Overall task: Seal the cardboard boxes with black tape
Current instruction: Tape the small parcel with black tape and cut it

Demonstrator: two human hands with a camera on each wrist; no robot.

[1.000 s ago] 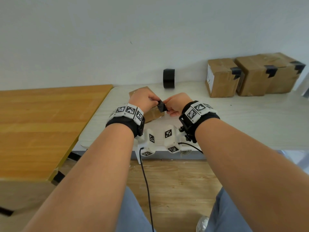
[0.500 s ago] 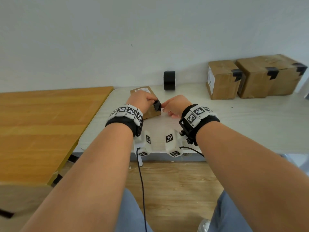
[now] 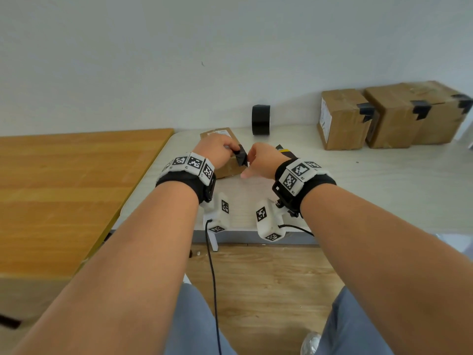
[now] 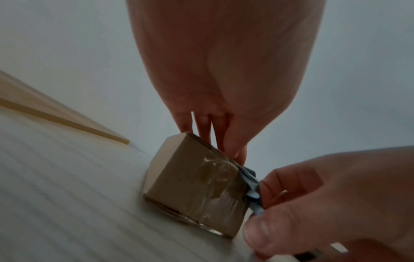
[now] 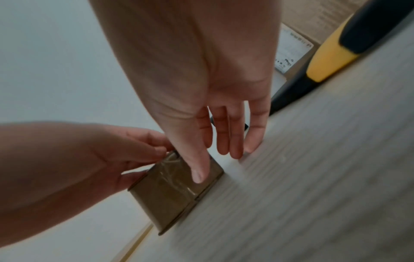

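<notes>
A small cardboard box (image 3: 229, 169) lies on the white table (image 3: 384, 180). My left hand (image 3: 221, 149) grips it from above, fingers curled over its top edge (image 4: 224, 141). A short piece of black tape (image 3: 242, 157) is folded over the box's top right corner, its crumpled lower end (image 4: 252, 187) standing loose off the box. My right hand (image 3: 259, 160) pinches that end between forefinger and thumb. In the right wrist view its thumb (image 5: 199, 173) lies on the box's front face (image 5: 170, 195), the other fingers pointing down at the table.
The black tape roll (image 3: 261, 119) stands by the wall behind the box. Three taped cardboard boxes (image 3: 343, 119) sit at the back right. A yellow-and-black tool (image 5: 331, 58) lies just right of my right hand. A wooden table (image 3: 64, 188) adjoins on the left.
The tape piece, earlier stretched between both hands in front of the box, now sits on the box's top right corner. Both hands have moved slightly away from me, onto the box.
</notes>
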